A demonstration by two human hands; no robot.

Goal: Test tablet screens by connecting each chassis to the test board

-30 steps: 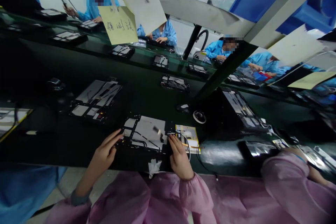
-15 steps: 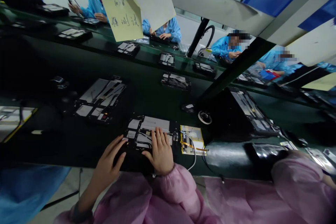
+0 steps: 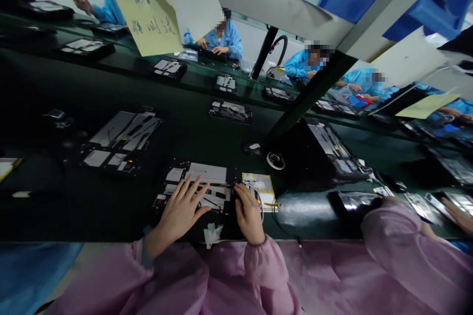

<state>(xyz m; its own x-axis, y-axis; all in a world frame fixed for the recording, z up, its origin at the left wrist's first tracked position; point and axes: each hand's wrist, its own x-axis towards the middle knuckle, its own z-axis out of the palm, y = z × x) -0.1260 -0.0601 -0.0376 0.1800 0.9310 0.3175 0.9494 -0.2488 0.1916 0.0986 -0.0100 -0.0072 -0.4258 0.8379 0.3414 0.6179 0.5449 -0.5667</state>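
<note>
An opened flat electronic device (image 3: 207, 172) with silvery panels and dark strips lies on the dark green bench in front of me. My left hand (image 3: 181, 209) rests over its left part with the fingers spread, holding nothing. At its right edge is my right hand (image 3: 250, 214), fingers bent a little and lying on the device's rim, thumb apart. A yellow-edged panel (image 3: 264, 184) with a pale cable lies just right of the device, partly behind my right hand. Between my hands, a crumpled whitish piece (image 3: 213, 234) sits at the bench's front edge.
Another opened device (image 3: 118, 133) lies to the left, a smaller one (image 3: 231, 110) farther back. A stack of devices (image 3: 336, 152) stands right of a dark slanted post (image 3: 310, 93). A co-worker's pink sleeve (image 3: 391, 226) is at the right. People in blue sit across the bench.
My left hand has moved right onto the device and my right hand has shifted to its right edge. The crumpled piece now shows between them. The whole view has shifted.
</note>
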